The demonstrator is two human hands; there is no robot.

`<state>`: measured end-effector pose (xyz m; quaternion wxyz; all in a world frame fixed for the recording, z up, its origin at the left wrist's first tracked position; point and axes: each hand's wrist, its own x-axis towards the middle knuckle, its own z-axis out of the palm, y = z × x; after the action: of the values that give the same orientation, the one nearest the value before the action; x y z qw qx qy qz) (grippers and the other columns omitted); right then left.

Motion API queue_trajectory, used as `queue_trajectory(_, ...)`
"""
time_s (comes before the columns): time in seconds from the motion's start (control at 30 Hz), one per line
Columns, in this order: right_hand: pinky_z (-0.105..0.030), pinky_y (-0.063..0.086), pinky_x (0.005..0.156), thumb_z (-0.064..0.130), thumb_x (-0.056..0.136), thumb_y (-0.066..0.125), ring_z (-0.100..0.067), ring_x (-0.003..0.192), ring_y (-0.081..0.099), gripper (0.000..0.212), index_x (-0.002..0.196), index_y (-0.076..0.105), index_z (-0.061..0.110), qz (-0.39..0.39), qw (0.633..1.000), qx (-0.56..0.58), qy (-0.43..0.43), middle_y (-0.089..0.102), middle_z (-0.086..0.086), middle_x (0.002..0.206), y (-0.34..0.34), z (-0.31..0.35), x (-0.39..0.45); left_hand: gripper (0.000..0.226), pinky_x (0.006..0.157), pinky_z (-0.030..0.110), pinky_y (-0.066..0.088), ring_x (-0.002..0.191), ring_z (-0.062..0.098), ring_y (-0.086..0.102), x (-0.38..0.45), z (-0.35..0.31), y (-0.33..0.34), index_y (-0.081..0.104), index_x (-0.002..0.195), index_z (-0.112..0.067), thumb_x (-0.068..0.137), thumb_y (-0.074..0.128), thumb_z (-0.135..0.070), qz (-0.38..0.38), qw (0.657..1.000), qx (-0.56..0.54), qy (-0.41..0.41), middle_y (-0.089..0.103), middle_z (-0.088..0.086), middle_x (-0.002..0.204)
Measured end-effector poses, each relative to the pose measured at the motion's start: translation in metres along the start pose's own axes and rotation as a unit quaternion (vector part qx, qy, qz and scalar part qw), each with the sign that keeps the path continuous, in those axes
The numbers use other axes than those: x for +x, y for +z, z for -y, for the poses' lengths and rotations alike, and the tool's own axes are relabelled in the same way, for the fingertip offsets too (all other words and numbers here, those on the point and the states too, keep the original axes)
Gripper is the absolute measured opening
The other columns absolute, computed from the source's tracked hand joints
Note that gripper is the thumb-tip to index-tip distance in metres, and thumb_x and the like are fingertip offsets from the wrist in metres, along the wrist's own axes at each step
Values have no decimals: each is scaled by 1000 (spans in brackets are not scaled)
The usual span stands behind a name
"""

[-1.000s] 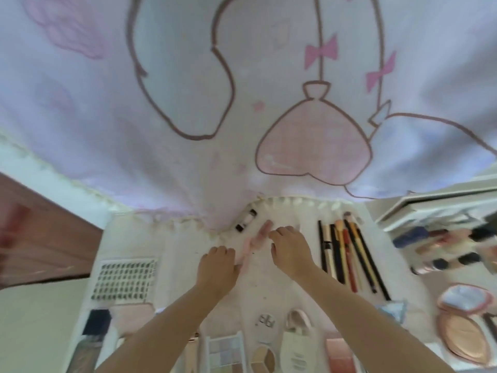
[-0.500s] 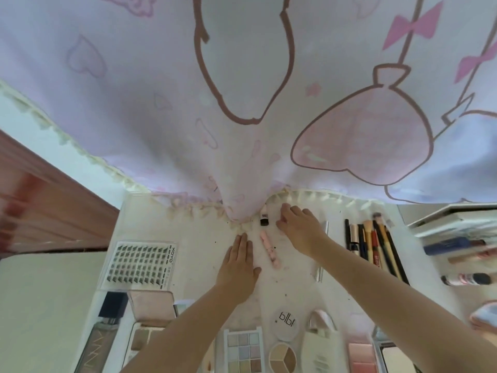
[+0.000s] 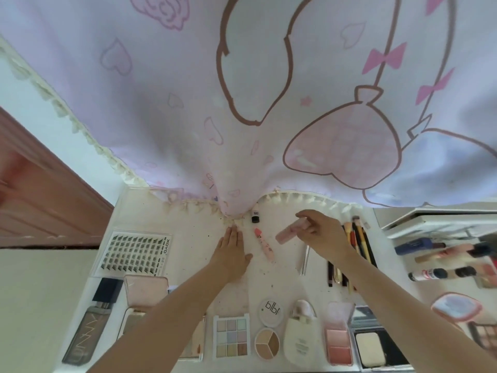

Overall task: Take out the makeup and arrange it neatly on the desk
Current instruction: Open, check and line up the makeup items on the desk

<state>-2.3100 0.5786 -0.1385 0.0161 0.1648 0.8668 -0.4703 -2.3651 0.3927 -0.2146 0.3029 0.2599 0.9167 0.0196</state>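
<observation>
Now the right hand (image 3: 321, 232) holds a pale pink tube (image 3: 291, 231) off the desk (image 3: 188, 224), pinched at its upper end between thumb and fingertips, right of centre in the frame. Half a second ago that hand lay fingers-down on the desk near the curtain's (image 3: 242, 103) fringe with nothing visible in it, so the tube has just been picked up. The left hand (image 3: 232, 250) lies flat and open on the desk at centre, fingers straight and pointing at the fringe, much as it did half a second ago; a second ago it was curled.

Just right of the left hand a pink lipstick (image 3: 265, 243) lies on the desk, slanting down to the right, and above it a small black-capped bottle (image 3: 255, 215) sits at the fringe. Neither has shifted. To the right of the held tube lie a clear stick (image 3: 305, 258) and a row of brushes (image 3: 359, 238). Along the lower edge stand a lash card (image 3: 135, 253), a dark bottle (image 3: 91, 323), a palette (image 3: 231, 336), a round compact (image 3: 269, 309) and a blush (image 3: 338, 332).

Most of the makeup looks laid out already. I judge the tube is the next piece to place, probably in the gap between lipstick and clear stick, parallel to them.
</observation>
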Motion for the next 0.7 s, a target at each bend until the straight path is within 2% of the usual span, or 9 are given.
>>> queue_trajectory(0.07, -12, 49, 57, -5, 80, 59, -5, 57, 61, 13, 87, 57, 6, 11, 995, 96, 27, 67, 7, 64, -10, 9, -15, 68, 116, 30, 0, 143, 23, -6, -14, -7, -19, -5, 143, 1, 98, 22, -41, -98, 992, -65, 49, -6, 15, 154)
queue_trajectory(0.17, -16, 48, 46, 4, 79, 64, -5, 47, 59, 12, 75, 56, 12, 4, 990, 139, 24, 64, 0, 59, -22, 25, -35, 78, 104, 17, 18, 134, 20, 28, -45, -27, -44, 19, 142, -2, 87, 23, -57, -212, 947, -170, 174, 29, 12, 147)
queue_trajectory(0.27, -16, 40, 43, 13, 83, 62, -8, 44, 52, 13, 71, 57, 13, 2, 981, 192, -5, 62, 2, 56, -28, 41, -53, 57, 73, 20, 36, 97, 23, 57, -75, -48, -63, 45, 123, -3, 88, 46, -49, -264, 918, -174, 239, 59, 8, 112)
queue_trajectory(0.33, -13, 35, 41, 13, 88, 55, -4, 40, 43, 19, 69, 57, 16, -12, 977, 213, -25, 58, 5, 52, -31, 50, -61, 52, 49, 22, 43, 60, 22, 63, -86, -57, -75, 59, 97, 2, 92, 38, -46, -382, 879, -108, 265, 67, 8, 75)
queue_trajectory(0.4, -10, 31, 41, 11, 91, 48, 0, 38, 38, 24, 70, 55, 19, -25, 978, 202, -46, 52, 11, 46, -34, 57, -67, 68, 33, 17, 37, 38, 16, 55, -96, -60, -88, 62, 79, 1, 95, 18, -48, -446, 843, -68, 295, 62, 2, 53)
queue_trajectory(0.47, -10, 32, 45, 10, 93, 43, 1, 42, 39, 25, 73, 52, 22, -26, 979, 188, -80, 50, 16, 47, -37, 63, -72, 73, 32, 14, 30, 36, 17, 50, -106, -63, -96, 60, 79, 4, 94, 14, -50, -447, 829, -94, 324, 58, 2, 51)
queue_trajectory(0.53, -10, 35, 49, 7, 94, 39, 2, 46, 42, 26, 78, 51, 23, -20, 978, 168, -123, 51, 20, 49, -38, 67, -77, 65, 39, 10, 29, 45, 17, 45, -112, -63, -104, 54, 90, 4, 93, 20, -51, -397, 844, -167, 319, 50, -6, 57)
queue_trajectory(0.63, -5, 38, 58, 0, 94, 36, 7, 55, 48, 34, 77, 50, 26, -37, 978, 109, -175, 55, 24, 55, -39, 76, -85, 24, 46, 11, 31, 47, 5, 35, -116, -65, -102, 44, 80, -12, 96, 36, -26, -302, 852, -308, 295, 37, -13, 53)
queue_trajectory(0.7, -5, 37, 56, 0, 94, 35, 5, 54, 47, 36, 73, 49, 25, -59, 976, 93, -190, 54, 20, 55, -37, 83, -89, 27, 45, 11, 28, 42, 1, 33, -122, -71, -102, 37, 71, -15, 98, 35, -13, -259, 828, -424, 260, 36, -12, 49)
